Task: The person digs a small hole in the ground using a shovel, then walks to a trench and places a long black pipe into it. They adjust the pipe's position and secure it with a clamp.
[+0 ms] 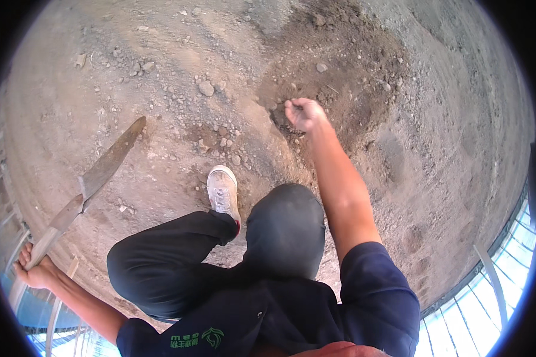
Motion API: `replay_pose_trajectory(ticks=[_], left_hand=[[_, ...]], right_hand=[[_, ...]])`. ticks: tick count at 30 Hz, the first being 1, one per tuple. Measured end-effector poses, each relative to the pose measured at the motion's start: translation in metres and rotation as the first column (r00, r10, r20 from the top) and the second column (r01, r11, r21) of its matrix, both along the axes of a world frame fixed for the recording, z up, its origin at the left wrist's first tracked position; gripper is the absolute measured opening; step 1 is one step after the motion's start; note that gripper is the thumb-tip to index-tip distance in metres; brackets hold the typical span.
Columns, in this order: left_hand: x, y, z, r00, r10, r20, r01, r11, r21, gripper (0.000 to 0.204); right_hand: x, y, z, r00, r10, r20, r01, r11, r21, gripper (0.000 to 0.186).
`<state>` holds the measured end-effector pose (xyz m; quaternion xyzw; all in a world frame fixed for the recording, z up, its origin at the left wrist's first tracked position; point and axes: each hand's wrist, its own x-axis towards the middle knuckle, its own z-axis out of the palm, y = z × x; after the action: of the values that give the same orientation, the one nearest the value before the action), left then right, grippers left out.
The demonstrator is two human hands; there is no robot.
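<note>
My left hand (37,272) is wrapped round the wooden handle of a shovel (112,160), out at the left. The shovel's long metal blade slants up and to the right, its tip at the dirt. My right arm reaches forward over a patch of darker, loosened soil (351,65). Low over a small hollow (280,116) at that patch's near left edge is my right hand (305,115), fingers curled in. Whatever may be inside those fingers is hidden.
Stones (206,88) and small clods (223,137) lie scattered between the shovel and the hollow. My white shoe (222,193) stands on the dirt, with my knee (287,229) bent beside it. Wire fencing with posts (489,276) curves along the lower right rim.
</note>
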<state>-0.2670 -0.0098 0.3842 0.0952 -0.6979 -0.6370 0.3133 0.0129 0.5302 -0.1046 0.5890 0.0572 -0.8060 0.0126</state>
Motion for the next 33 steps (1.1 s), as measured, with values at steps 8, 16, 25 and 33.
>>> replay_pose_trajectory(ticks=[8, 16, 25, 33], left_hand=[[0.006, -0.021, 0.005, 1.000, -0.005, -0.023, 0.005, 1.000, 0.000, 0.030], [0.007, -0.014, 0.000, 0.999, 0.026, -0.046, -0.025, 1.000, 0.011, 0.030], [0.004, -0.063, 0.009, 0.995, -0.097, -0.028, 0.099, 0.994, 0.052, 0.029], [-0.014, -0.083, 0.009, 0.984, -0.178, -0.031, 0.180, 0.980, 0.079, 0.029]], right_hand=[[0.005, 0.024, 0.107, 0.750, 0.627, 0.210, -0.643, 0.618, 0.453, 0.071], [0.002, -0.046, -0.003, 0.593, 0.572, 0.567, -0.797, 0.516, 0.314, 0.065], [-0.019, -0.007, 0.104, 0.773, 0.630, -0.073, -0.568, 0.739, 0.363, 0.069], [0.019, 0.010, 0.034, 0.168, 0.872, 0.460, -0.904, -0.050, 0.425, 0.064]])
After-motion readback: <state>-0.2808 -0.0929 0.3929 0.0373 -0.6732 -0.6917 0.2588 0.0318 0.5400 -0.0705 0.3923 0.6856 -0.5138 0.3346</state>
